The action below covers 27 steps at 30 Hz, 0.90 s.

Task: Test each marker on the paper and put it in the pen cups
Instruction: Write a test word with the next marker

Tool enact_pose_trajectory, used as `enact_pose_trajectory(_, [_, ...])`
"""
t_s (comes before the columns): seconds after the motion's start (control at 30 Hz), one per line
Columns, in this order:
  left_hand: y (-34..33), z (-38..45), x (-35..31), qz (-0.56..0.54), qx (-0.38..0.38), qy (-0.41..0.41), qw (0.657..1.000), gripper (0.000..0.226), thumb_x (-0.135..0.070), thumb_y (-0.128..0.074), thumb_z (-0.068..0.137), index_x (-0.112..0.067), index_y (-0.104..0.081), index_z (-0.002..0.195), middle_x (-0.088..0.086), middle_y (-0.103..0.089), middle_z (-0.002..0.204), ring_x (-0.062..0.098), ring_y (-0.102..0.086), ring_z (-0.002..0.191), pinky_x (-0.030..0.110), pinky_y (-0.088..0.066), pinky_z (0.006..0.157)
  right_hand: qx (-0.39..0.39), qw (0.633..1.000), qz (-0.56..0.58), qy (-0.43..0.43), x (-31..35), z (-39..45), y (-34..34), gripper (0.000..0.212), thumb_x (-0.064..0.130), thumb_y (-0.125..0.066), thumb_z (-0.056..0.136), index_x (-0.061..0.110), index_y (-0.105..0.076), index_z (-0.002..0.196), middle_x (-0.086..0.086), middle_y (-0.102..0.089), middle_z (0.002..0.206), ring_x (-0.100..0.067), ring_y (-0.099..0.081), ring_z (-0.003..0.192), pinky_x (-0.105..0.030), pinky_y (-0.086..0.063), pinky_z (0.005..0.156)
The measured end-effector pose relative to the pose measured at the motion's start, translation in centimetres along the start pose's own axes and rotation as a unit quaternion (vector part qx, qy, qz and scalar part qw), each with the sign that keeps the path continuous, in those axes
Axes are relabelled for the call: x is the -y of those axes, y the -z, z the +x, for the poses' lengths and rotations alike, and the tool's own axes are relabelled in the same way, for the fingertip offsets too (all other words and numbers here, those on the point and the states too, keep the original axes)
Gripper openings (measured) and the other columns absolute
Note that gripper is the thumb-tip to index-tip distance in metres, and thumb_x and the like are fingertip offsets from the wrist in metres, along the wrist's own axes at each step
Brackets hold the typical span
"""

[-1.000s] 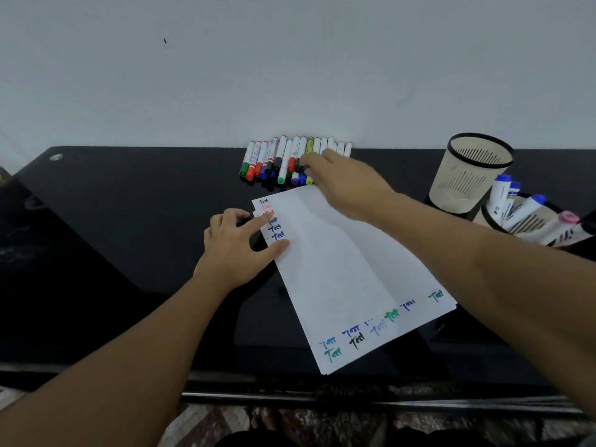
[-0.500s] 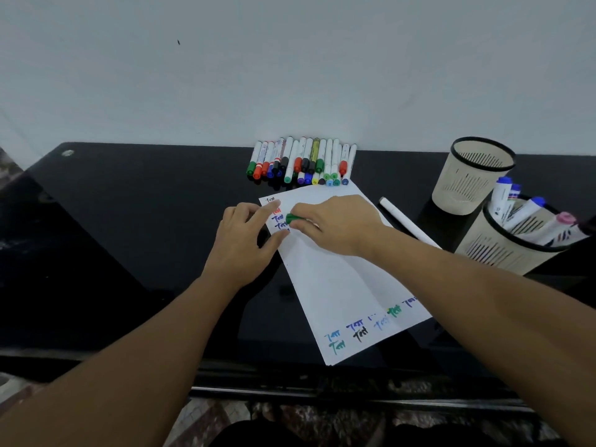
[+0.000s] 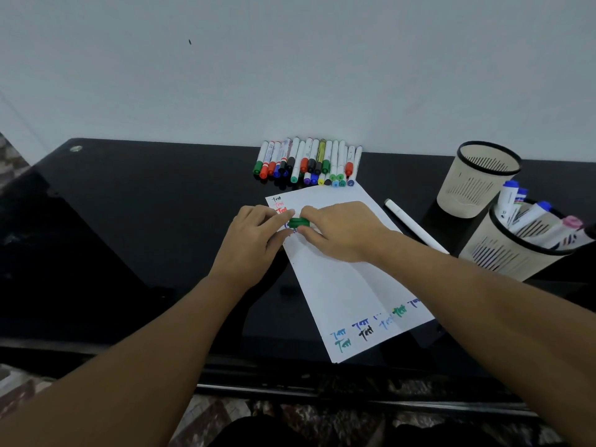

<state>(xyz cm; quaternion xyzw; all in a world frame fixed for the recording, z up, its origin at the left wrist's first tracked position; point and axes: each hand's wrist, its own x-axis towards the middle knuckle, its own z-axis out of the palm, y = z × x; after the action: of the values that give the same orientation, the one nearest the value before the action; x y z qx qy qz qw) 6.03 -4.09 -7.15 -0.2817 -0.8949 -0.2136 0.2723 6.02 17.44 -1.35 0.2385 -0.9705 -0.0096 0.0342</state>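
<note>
Head view: a marker with a green cap (image 3: pixel 298 222) is held between both hands over the upper left corner of the paper (image 3: pixel 342 279), its long axis running left-right. The cap is pinched by the left hand (image 3: pixel 254 243), thumb and forefinger pressed on it, while the body is gripped inside the curled right hand (image 3: pixel 342 230); uncapping is judged to be a pull apart along that axis. Compared with half a second earlier, the left fingers are seen closed on the cap rather than pressed on the sheet. Untested markers (image 3: pixel 309 162) are lined at the table's (image 3: pixel 129 221) far edge.
</note>
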Motion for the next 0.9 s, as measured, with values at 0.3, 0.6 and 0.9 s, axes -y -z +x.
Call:
enact_pose_trajectory(0.3, [0.0,-0.1,-0.1,0.002,0.003,0.001,1.000,0.033,-0.022,-0.068,0.097,-0.012,-0.069,0.128,0.005,-0.068,0.110,0.025,-0.053,0.104,0.042,-0.051,0.081,-0.007,1.000,0.012,0.023,0.0,0.0,-0.1,0.033,0.053,-0.026,0.109,0.031,-0.049,0.116,0.008,-0.055,0.072,-0.009,-0.049,0.062,-0.034,-0.039,0.055])
enact_pose_trajectory(0.6, [0.3,-0.1,-0.3,-0.001,0.037,0.011,0.999,0.028,-0.018,-0.068,0.097,-0.008,-0.069,0.123,0.006,-0.071,0.109,0.028,-0.055,0.103,0.044,-0.052,0.079,-0.020,0.999,-0.026,0.004,-0.2,-0.1,0.1,0.046,0.068,-0.022,0.103,0.041,-0.054,0.121,0.007,-0.051,0.062,-0.012,-0.052,0.057,-0.029,-0.036,0.051])
enact_pose_trajectory(0.9, [0.1,0.2,0.1,0.032,0.061,0.212,0.975,0.024,-0.036,-0.060,0.096,-0.019,-0.065,0.113,-0.001,-0.053,0.111,0.020,-0.042,0.105,0.038,-0.046,0.088,0.003,0.951,0.299,-0.082,-0.4,-1.0,0.8,0.033,0.013,-0.033,0.106,0.032,-0.051,0.126,-0.006,-0.061,0.093,-0.021,-0.060,0.082,-0.043,-0.051,0.079])
